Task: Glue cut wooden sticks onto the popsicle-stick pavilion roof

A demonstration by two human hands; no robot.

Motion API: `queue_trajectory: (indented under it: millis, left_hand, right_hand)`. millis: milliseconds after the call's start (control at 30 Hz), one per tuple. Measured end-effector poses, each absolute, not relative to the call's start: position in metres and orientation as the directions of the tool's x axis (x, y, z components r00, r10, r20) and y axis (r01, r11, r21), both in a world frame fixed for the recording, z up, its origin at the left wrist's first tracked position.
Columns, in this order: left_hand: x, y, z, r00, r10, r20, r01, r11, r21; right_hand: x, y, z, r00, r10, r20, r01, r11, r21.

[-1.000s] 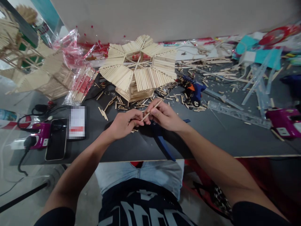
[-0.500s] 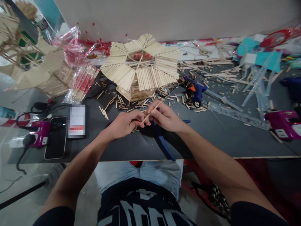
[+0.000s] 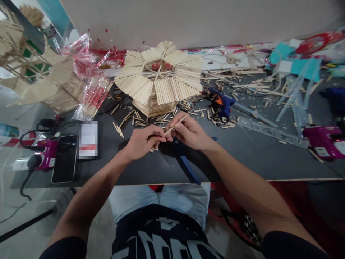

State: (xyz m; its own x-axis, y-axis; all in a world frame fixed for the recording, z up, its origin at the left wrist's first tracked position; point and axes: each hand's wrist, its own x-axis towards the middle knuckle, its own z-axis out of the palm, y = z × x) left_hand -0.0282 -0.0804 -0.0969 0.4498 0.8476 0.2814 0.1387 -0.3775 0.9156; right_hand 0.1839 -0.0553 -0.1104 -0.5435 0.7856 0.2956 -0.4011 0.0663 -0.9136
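Observation:
Between my two hands is a thin wooden stick [image 3: 176, 124], slanting up to the right. My right hand [image 3: 190, 133] pinches it between thumb and fingers. The fingertips of my left hand [image 3: 144, 141] are closed on its lower left end. A dark blue hand tool [image 3: 187, 165], perhaps pliers or cutters, lies on the table beneath my right hand, partly hidden by it. Just beyond my hands stands a star-shaped structure [image 3: 168, 90] built of many such sticks, with short cut stick pieces scattered around its base.
A blue glue gun [image 3: 225, 106] and a clear ruler [image 3: 269, 131] lie to the right. Phones [image 3: 64, 158] and a purple power adapter [image 3: 47, 154] sit at the left, near a plastic pack of sticks [image 3: 93, 95]. Another stick structure [image 3: 51, 81] stands behind them.
The stick has slid or tilted slightly, its upper end now a little further up and right. Both hands keep almost the same place and grip.

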Motion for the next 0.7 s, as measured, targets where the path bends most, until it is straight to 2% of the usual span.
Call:
queue_trajectory:
  millis: [100, 267, 700]
  left_hand:
    - [-0.0278, -0.081, -0.0976, 0.429, 0.865, 0.262, 0.164, -0.359, 0.919]
    - [-0.0262, -0.0814, -0.0979, 0.406, 0.861, 0.306, 0.065, -0.361, 0.93]
    - [-0.0311, -0.0806, -0.095, 0.471, 0.849, 0.241, 0.157, -0.349, 0.924]
  right_hand:
    - [0.1841, -0.0555, -0.1104, -0.54, 0.796, 0.275, -0.381, 0.06, -0.923]
    - [0.1841, -0.0552, -0.1093, -0.536, 0.79, 0.298, -0.405, 0.069, -0.912]
    - [0.1847, -0.0557, -0.111, -0.551, 0.788, 0.275, -0.344, 0.086, -0.935]
